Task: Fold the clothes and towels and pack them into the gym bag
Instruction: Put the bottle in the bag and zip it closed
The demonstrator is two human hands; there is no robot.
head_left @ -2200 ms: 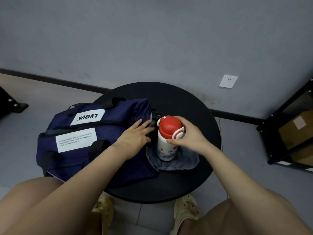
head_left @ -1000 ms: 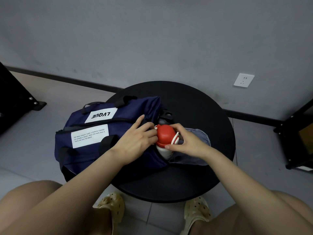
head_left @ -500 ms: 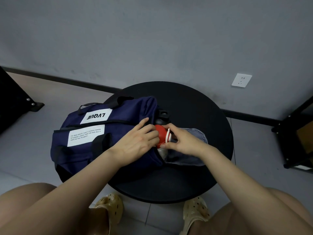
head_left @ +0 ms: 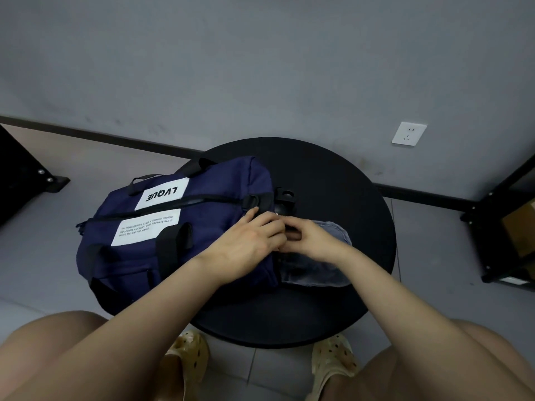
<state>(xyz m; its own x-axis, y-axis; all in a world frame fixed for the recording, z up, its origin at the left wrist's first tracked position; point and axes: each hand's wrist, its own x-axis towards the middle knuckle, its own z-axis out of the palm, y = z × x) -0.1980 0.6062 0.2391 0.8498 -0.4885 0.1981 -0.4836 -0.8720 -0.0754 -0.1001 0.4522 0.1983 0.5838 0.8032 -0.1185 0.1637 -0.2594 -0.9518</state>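
The navy gym bag (head_left: 173, 227) with white labels lies on its side on the round black table (head_left: 347, 314). Its grey-lined end flap (head_left: 315, 270) hangs open onto the table at the bag's right end. My left hand (head_left: 249, 244) lies on that end of the bag, its fingers gripping the edge of the opening. My right hand (head_left: 312, 241) meets it from the right, with fingers curled into the opening. What those fingers hold is hidden. The red-capped bottle is out of sight.
A black buckle (head_left: 285, 196) sticks out behind the hands. A black rack (head_left: 506, 227) holding a cardboard box stands at the right, and a dark stand foot (head_left: 55, 182) sits at the left. On the wall is a white socket (head_left: 409, 134). My knees and sandals are below the table.
The red-capped bottle, first upright on the grey flap in my right hand, was tipped and pushed into the bag's end opening; it no longer shows. Both hands have closed together at the opening.
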